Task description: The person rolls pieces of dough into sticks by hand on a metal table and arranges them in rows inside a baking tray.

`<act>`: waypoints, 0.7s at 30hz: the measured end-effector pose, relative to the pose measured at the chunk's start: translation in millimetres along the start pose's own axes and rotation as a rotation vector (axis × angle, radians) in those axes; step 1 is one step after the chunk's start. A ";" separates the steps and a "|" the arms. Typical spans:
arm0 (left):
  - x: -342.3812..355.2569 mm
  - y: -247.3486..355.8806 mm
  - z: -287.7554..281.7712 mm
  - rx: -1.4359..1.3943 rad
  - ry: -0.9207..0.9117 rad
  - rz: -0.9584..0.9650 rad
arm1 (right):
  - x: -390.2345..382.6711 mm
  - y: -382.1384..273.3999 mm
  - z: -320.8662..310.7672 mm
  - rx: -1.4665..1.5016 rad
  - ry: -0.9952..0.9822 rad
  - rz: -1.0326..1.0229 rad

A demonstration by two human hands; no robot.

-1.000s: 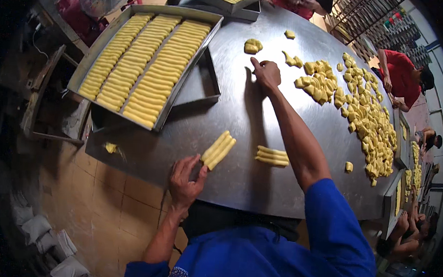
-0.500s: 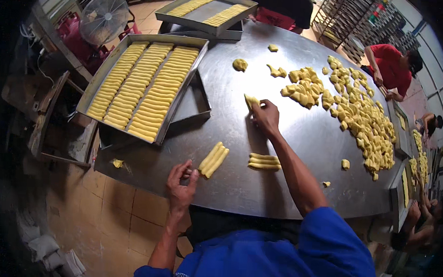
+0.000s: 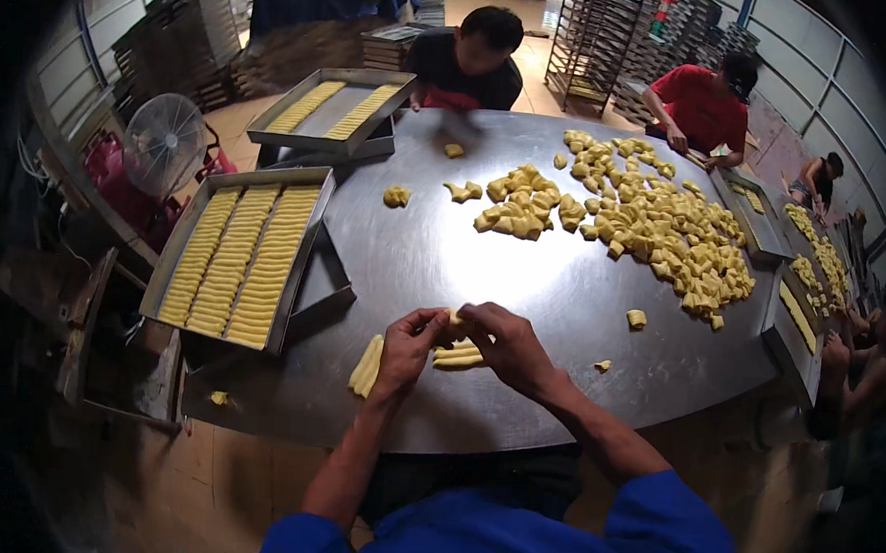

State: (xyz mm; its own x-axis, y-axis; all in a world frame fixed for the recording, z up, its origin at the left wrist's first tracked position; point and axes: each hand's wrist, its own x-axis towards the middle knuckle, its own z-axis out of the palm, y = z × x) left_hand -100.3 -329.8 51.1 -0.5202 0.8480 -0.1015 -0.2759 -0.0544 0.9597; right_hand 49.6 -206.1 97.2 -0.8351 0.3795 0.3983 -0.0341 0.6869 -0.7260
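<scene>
A small piece of yellow dough (image 3: 455, 318) is pinched between both hands above the metal table. My left hand (image 3: 409, 350) grips its left end with thumb and fingers, and my right hand (image 3: 512, 348) closes on the other end. Fingers hide most of the piece. Beside my left wrist lies a small group of rolled dough sticks (image 3: 366, 369), partly covered by that hand. More dough sticks (image 3: 458, 355) rest on the table between my hands, their right ends hidden behind my right hand.
A tray (image 3: 301, 259) filled with rows of dough sticks stands at left, another partly filled tray (image 3: 343, 123) beyond it. Cut dough chunks (image 3: 666, 228) are heaped at right, with a smaller pile (image 3: 517, 202) nearby. Co-workers (image 3: 469, 63) stand across the table (image 3: 394, 264).
My right hand has come back toward me with the dough piece. My left hand has risen from beside the sticks to meet it, and both now grip the piece. The view has tilted up.
</scene>
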 end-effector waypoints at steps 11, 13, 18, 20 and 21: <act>-5.8 8.3 16.9 0.040 -0.144 0.154 | -10.7 6.7 -17.1 0.932 -0.123 0.689; -5.8 19.9 22.7 -0.045 -0.147 0.070 | -17.6 15.5 -19.1 0.714 -0.082 0.529; 25.4 23.4 7.3 0.176 -0.375 -0.117 | 3.9 27.3 -40.9 0.287 -0.148 0.435; 57.6 14.9 5.7 0.465 -0.367 -0.125 | 19.6 61.2 -48.6 0.139 -0.265 0.403; 77.7 9.2 1.7 0.582 -0.369 -0.066 | 35.8 76.0 -50.3 0.046 -0.349 0.458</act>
State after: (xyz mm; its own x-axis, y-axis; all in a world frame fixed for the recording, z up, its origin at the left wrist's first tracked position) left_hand -141.9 -263.6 52.5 -0.1795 0.9694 -0.1673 0.2345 0.2073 0.9497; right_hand 44.7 -109.2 84.5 -0.9016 0.3996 -0.1655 0.3565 0.4698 -0.8076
